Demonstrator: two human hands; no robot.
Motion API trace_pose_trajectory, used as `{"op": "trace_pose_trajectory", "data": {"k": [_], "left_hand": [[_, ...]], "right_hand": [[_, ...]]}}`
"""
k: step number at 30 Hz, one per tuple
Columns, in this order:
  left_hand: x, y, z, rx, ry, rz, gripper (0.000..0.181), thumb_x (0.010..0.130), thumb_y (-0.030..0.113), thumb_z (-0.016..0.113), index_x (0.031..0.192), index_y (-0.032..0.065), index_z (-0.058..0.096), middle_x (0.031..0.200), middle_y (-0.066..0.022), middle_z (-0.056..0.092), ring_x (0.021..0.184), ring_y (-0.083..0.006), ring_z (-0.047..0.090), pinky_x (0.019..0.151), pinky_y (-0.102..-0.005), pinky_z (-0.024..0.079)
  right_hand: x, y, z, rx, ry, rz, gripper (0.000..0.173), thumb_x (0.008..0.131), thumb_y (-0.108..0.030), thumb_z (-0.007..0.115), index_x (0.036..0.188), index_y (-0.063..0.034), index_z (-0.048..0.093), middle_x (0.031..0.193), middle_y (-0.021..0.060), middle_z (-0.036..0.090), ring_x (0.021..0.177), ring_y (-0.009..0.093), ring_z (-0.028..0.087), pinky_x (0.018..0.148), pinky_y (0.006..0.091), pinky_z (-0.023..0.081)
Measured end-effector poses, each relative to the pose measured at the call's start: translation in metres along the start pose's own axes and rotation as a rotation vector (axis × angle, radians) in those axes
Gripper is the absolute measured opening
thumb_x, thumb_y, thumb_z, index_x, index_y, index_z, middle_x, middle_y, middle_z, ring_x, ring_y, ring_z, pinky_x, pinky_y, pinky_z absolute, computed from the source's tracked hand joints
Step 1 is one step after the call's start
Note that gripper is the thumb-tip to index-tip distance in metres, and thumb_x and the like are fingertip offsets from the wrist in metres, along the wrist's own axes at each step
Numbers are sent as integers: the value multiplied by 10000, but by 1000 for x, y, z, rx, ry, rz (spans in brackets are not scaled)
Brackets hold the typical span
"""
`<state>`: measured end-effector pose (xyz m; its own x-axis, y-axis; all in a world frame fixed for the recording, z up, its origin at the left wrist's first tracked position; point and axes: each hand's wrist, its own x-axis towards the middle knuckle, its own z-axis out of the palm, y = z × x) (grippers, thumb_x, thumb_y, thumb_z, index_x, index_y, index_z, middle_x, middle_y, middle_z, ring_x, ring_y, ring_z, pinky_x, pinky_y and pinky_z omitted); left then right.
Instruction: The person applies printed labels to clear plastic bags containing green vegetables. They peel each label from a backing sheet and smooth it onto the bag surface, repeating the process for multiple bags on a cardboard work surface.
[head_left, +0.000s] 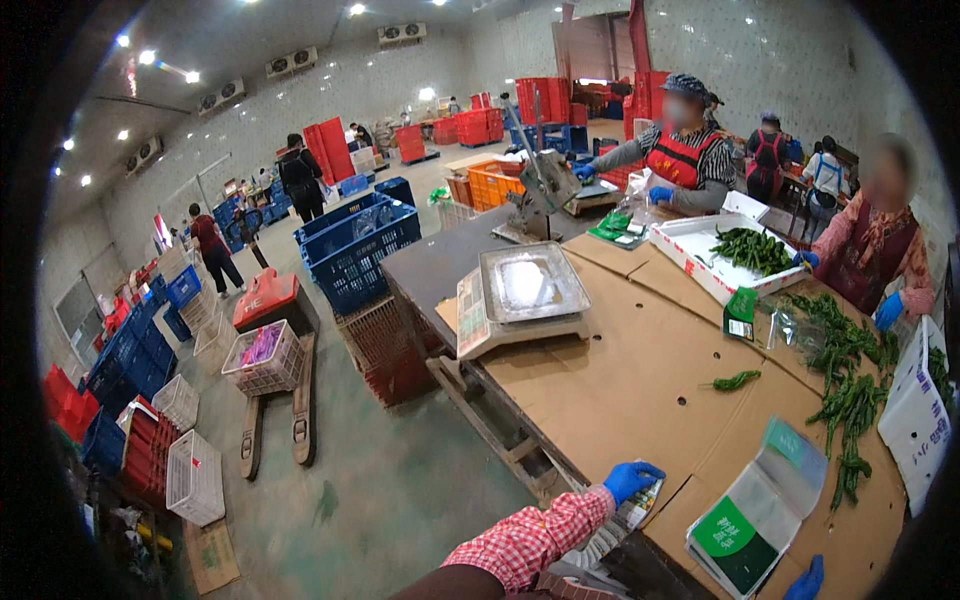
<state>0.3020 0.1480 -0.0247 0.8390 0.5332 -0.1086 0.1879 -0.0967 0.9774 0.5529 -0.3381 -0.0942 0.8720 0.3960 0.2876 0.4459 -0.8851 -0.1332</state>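
My left hand (631, 484), in a blue glove, has its fingers on a strip of printed labels (642, 504) at the near table edge. The strip's pale folds hang down below the wrist. Only part of my gloved right hand (806, 581) shows at the bottom rim, and its fingers are mostly cut off. Between the hands lies a stack of clear plastic bags (739, 529) with green printing, the upper part folded back. A single green pepper (736, 381) rests on the cardboard (600, 420) beyond, and loose green peppers (847, 405) spread along the right side.
A weighing scale (534, 289) stands at the table's left edge, near a metal bench device (544, 184). Two co-workers face the table; one reaches into a white foam box (720, 262) of peppers. Another foam box (919, 420) leans right. Blue crates (364, 255) and a pallet truck (277, 300) are left.
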Motion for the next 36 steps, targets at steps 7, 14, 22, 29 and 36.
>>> {"op": "trace_pose_trajectory", "data": {"k": [7, 14, 22, 29, 36], "left_hand": [[-1, -2, -1, 56, 18, 12, 164, 720, 140, 548, 871, 133, 612, 825, -68, 591, 730, -121, 549, 685, -240, 430], [2, -4, 0, 34, 7, 21, 157, 713, 130, 540, 847, 145, 620, 823, -75, 592, 723, -151, 564, 673, -257, 443], [1, -1, -2, 46, -1, -7, 161, 711, 126, 536, 845, 149, 623, 795, -59, 601, 692, -129, 565, 660, -247, 445], [3, -6, -1, 40, 4, 4, 167, 706, 133, 561, 862, 146, 618, 794, -66, 596, 699, -120, 551, 660, -242, 436], [4, -18, 0, 61, 32, 79, 168, 704, 115, 559, 859, 139, 619, 769, -58, 598, 671, -114, 545, 644, -236, 436]], "right_hand": [[9, 2, 6, 334, 27, 121, 343, 815, -178, 352, 1052, 55, 439, 1074, 169, 460, 970, 269, 429, 880, 290, 306], [9, -20, -12, 276, 121, 80, 297, 790, -32, 353, 1066, 50, 426, 1095, 173, 435, 1016, 260, 405, 909, 311, 279], [5, -64, -41, 301, 135, 147, 299, 786, -11, 341, 1066, 48, 429, 1072, 166, 452, 992, 258, 426, 893, 306, 298], [4, -55, -32, 348, 203, 96, 285, 793, -58, 361, 1045, 43, 446, 1053, 178, 465, 982, 275, 431, 889, 322, 301], [10, -54, -38, 324, 236, 135, 278, 784, -63, 406, 1034, 42, 464, 1052, 168, 479, 974, 251, 449, 869, 327, 317]]}}
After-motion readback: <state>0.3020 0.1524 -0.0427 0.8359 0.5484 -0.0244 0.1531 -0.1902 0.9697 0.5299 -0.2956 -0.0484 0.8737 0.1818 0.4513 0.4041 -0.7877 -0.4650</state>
